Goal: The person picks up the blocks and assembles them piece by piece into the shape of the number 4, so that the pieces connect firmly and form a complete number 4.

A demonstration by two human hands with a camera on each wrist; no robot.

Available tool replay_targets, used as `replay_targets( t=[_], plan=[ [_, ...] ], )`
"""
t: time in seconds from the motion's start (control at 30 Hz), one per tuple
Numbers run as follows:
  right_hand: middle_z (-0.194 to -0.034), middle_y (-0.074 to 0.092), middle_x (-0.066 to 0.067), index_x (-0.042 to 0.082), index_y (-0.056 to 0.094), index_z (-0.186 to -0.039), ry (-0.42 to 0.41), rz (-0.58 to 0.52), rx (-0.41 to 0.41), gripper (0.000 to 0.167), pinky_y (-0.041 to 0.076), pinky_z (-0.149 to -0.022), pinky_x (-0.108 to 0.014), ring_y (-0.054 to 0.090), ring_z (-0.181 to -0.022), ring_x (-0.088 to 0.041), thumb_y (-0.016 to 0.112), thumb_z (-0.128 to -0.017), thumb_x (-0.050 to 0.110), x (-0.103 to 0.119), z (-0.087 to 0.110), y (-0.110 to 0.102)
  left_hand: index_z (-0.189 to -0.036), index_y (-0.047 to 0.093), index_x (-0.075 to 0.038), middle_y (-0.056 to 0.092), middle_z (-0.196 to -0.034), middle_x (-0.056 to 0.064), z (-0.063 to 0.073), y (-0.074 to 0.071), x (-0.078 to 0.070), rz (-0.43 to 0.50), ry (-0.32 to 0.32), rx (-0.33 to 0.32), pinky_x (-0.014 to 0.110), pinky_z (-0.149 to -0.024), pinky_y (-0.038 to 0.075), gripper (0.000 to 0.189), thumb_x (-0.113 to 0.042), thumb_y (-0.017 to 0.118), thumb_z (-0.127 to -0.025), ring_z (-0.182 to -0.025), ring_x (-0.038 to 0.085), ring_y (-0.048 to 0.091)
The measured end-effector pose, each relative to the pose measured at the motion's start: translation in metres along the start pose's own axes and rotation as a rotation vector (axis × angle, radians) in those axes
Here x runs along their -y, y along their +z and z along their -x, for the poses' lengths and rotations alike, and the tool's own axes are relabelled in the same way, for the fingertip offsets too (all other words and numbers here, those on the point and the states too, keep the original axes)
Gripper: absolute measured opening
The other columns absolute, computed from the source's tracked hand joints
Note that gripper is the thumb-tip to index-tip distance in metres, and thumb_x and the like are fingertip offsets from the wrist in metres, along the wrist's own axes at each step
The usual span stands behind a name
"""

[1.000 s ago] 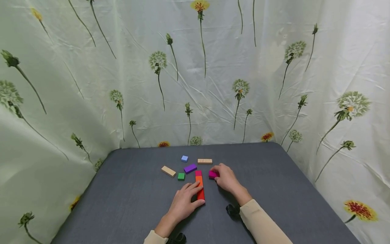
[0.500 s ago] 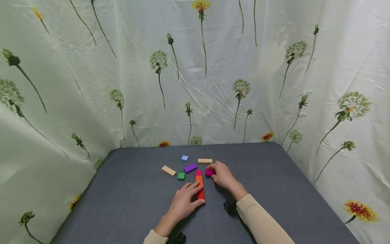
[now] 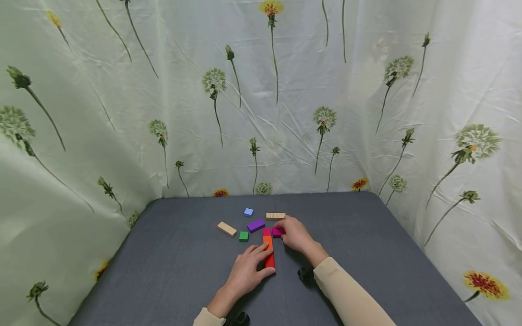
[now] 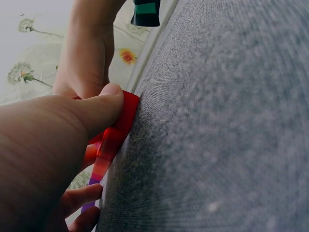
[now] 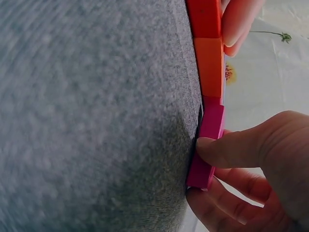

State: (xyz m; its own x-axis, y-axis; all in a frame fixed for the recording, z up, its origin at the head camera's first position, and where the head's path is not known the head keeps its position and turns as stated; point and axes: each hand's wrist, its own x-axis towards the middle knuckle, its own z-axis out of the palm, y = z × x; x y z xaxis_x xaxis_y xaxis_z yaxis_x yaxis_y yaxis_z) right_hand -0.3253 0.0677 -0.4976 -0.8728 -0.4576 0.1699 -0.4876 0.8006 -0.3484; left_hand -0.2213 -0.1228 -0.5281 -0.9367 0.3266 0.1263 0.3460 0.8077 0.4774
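Between thumb and fingers my right hand (image 3: 297,235) pinches a magenta block (image 5: 205,159) low over the table. One end of that block is right at the far end of a row of blocks in the head view. The row runs from a pink block (image 3: 267,232) through an orange block (image 3: 267,241) to a red block (image 3: 269,260) nearest me. My left hand (image 3: 246,271) holds the near part of the row, its thumb against the red block (image 4: 126,113) and its fingertips over the orange part. Those fingers partly hide the row.
Left of the row lie a purple block (image 3: 256,226), a green block (image 3: 244,236) and a plain wooden block (image 3: 227,229). Farther back are a small blue block (image 3: 248,212) and a second wooden block (image 3: 275,216). A flowered curtain (image 3: 285,136) hangs behind the grey table (image 3: 171,271).
My right hand has slid left with the magenta block, bringing it from apart to right beside the row's pink end. The left hand keeps its place on the row.
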Motion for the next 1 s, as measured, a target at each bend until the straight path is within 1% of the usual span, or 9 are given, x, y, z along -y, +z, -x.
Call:
replay_targets(
  t=[0.23, 0.53, 0.67, 0.73, 0.87, 0.97, 1.0],
  plan=[
    [-0.1, 0.064, -0.003, 0.013, 0.077, -0.111, -0.012, 0.05, -0.001, 0.03, 0.052, -0.082, -0.043, 0.059, -0.088, -0.021, 0.073, -0.085, -0.001, 0.0023, -0.0012, 0.0011, -0.141, 0.061, -0.026, 0.049, -0.151, -0.003, 0.0003, -0.0001, 0.0011, -0.003, 0.003, 0.004, 0.052, -0.092, 0.043, 0.06, -0.054, 0.071, -0.089, -0.131, 0.025, 0.046],
    [-0.104, 0.064, -0.006, 0.012, 0.076, -0.115, -0.012, 0.039, 0.001, 0.032, 0.053, -0.086, -0.045, 0.062, -0.093, -0.026, 0.072, -0.086, -0.001, 0.0032, -0.0023, 0.0023, -0.141, 0.061, -0.027, 0.049, -0.151, -0.003, 0.0002, 0.0007, 0.0024, -0.008, 0.016, -0.004, 0.052, -0.093, 0.043, 0.06, -0.054, 0.07, -0.089, -0.132, 0.025, 0.046],
    [-0.103, 0.064, -0.006, 0.011, 0.076, -0.114, -0.016, 0.043, -0.009, 0.032, 0.053, -0.085, -0.045, 0.061, -0.092, -0.026, 0.072, -0.085, -0.001, 0.0029, -0.0019, 0.0028, -0.141, 0.061, -0.027, 0.049, -0.151, -0.003, 0.0007, 0.0004, 0.0021, -0.006, 0.014, -0.004, 0.052, -0.092, 0.043, 0.06, -0.054, 0.07, -0.089, -0.132, 0.025, 0.046],
    [-0.104, 0.065, -0.007, 0.011, 0.076, -0.115, -0.017, 0.046, -0.011, 0.032, 0.052, -0.086, -0.046, 0.061, -0.093, -0.027, 0.072, -0.085, -0.001, 0.0027, -0.0018, 0.0031, -0.141, 0.061, -0.026, 0.049, -0.151, -0.003, 0.0006, 0.0002, 0.0018, -0.003, 0.012, -0.004, 0.052, -0.092, 0.043, 0.06, -0.055, 0.07, -0.089, -0.132, 0.025, 0.046],
    [-0.109, 0.065, -0.009, 0.012, 0.076, -0.115, -0.014, 0.052, -0.015, 0.032, 0.051, -0.09, -0.048, 0.063, -0.101, -0.03, 0.072, -0.086, -0.001, 0.0024, -0.0018, 0.0039, -0.142, 0.061, -0.026, 0.049, -0.151, -0.003, 0.0006, 0.0003, 0.0017, 0.003, 0.009, -0.007, 0.052, -0.092, 0.043, 0.06, -0.055, 0.07, -0.089, -0.132, 0.025, 0.046],
    [-0.107, 0.065, -0.008, 0.012, 0.076, -0.115, -0.012, 0.055, -0.019, 0.033, 0.052, -0.089, -0.047, 0.062, -0.099, -0.029, 0.072, -0.085, -0.001, 0.0025, -0.0017, 0.0043, -0.142, 0.061, -0.026, 0.049, -0.151, -0.003, 0.0005, 0.0003, 0.0018, 0.008, 0.006, -0.003, 0.052, -0.092, 0.042, 0.061, -0.055, 0.071, -0.089, -0.132, 0.025, 0.046],
    [-0.106, 0.065, -0.007, 0.012, 0.076, -0.115, -0.012, 0.056, -0.019, 0.033, 0.052, -0.087, -0.046, 0.062, -0.096, -0.028, 0.072, -0.085, -0.002, 0.0026, -0.0016, 0.0044, -0.142, 0.061, -0.026, 0.049, -0.151, -0.003, 0.0004, 0.0003, 0.002, 0.009, 0.006, -0.002, 0.052, -0.092, 0.042, 0.061, -0.055, 0.07, -0.089, -0.132, 0.025, 0.046]
  ],
)
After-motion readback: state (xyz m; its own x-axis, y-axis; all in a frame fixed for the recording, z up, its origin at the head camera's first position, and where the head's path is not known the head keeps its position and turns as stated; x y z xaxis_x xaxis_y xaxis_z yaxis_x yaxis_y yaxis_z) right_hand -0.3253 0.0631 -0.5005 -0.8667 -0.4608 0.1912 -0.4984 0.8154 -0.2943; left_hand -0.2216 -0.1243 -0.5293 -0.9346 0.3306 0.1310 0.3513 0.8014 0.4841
